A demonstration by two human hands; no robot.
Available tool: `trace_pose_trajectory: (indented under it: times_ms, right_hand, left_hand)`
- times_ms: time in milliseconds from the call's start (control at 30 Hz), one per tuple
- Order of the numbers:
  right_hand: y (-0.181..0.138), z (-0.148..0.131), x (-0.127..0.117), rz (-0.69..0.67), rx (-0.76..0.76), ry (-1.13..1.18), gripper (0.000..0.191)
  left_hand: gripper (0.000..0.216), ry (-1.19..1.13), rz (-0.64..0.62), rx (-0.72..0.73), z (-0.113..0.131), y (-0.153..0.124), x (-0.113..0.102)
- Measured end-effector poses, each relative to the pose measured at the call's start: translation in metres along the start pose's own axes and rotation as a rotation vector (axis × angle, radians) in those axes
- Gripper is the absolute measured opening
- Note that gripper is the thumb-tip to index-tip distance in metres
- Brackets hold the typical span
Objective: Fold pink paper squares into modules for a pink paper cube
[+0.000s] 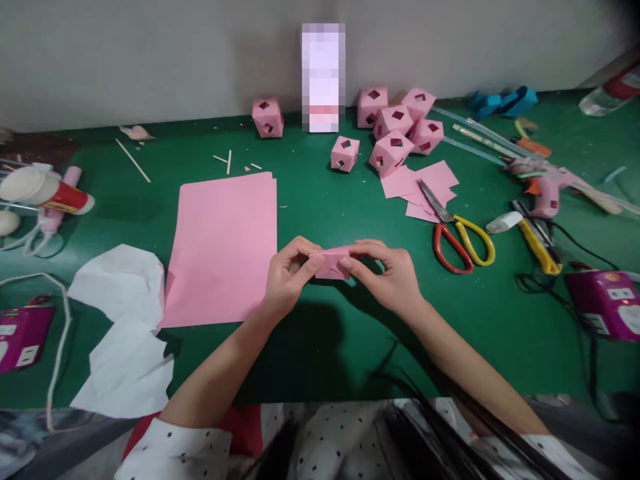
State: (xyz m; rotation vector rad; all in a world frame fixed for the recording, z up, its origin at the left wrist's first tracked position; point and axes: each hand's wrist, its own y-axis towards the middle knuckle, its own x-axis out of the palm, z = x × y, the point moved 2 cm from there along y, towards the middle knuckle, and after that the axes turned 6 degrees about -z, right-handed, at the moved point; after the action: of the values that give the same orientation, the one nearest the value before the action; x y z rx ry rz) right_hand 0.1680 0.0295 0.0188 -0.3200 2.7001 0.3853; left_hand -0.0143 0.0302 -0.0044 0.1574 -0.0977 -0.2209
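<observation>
1. Pink paper, creased into a small boxy folded piece [333,263], sits between the left hand [295,273] and the right hand [390,273], just right of the paper stack [225,247]. Each grip is clamped on it, thumb on the near face, fingers behind; pinching both ends probably keeps the creases from springing open.

2. Smooth, matt and rectangular, the paper stack lies flat on the glossy green bench [310,200], its far corners slightly misaligned, presumably kept within the left hand's reach.

3. Right of the paper stack, beyond the right hand, steel-bladed scissors [447,217] with one red and one yellow plastic loop rest partly on loose pink pieces [443,177], their blades pointing away from the person, so the loops seem easy to take up.

4. Beyond the paper stack and to its right, faceted paper shapes [387,128] with diamond-like openings huddle together, perhaps to spare working room.

5. Left of the paper stack, crumpled white sheets [130,373] spread with ragged edges.
</observation>
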Motion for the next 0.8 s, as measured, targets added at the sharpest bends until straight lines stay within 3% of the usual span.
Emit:
trace_pose_trajectory:
  times_ms: [200, 367, 600, 700, 800]
  right_hand:
    - [-0.001, -0.005, -0.001, -0.087, -0.091, -0.01, 0.015]
    - [-0.005, -0.007, 0.003, -0.213, -0.144, 0.117, 0.034]
    - [-0.006, -0.013, 0.012, -0.271, -0.054, 0.146, 0.038]
    - [-0.006, -0.013, 0.017, -0.302, 0.003, 0.204, 0.039]
    - [-0.007, -0.01, 0.022, -0.271, 0.069, 0.251, 0.041]
  left_hand:
    - [0.01, -0.105, -0.076, -0.054, 0.001, -0.002, 0.003]
    - [0.018, -0.292, -0.2, -0.179, 0.004, -0.004, 0.008]
    - [0.023, -0.363, -0.283, -0.328, 0.002, -0.001, 0.007]
    - [0.025, -0.313, -0.367, -0.388, 0.0, -0.001, 0.006]
    - [0.026, -0.23, -0.346, -0.382, 0.001, -0.001, 0.004]
